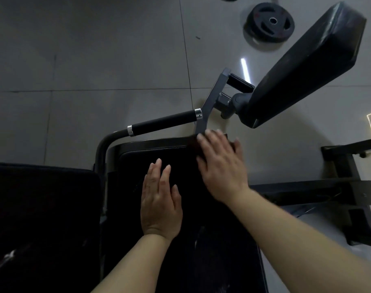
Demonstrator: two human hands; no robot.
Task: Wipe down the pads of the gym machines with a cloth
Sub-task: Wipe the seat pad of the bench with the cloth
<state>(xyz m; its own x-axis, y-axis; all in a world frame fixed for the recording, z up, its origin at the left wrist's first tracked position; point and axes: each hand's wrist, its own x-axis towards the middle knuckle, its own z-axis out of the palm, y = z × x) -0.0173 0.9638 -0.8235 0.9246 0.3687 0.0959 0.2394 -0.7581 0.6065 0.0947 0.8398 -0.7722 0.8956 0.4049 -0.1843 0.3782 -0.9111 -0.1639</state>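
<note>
Hands lie flat, fingers straight, on the black seat pad (pixel 180 208): my left hand (pixel 160 206) at its middle, my right hand (pixel 220 163) pressing a dark cloth (pixel 193 144) at its far edge, beside the handle (pixel 163 123).

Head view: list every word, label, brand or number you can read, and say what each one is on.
None can be read.
Weight plate on the floor: reddish marks on its face, too small and blurred to read.
Seat pad, handle grip and angled pad: no lettering shows.
</note>
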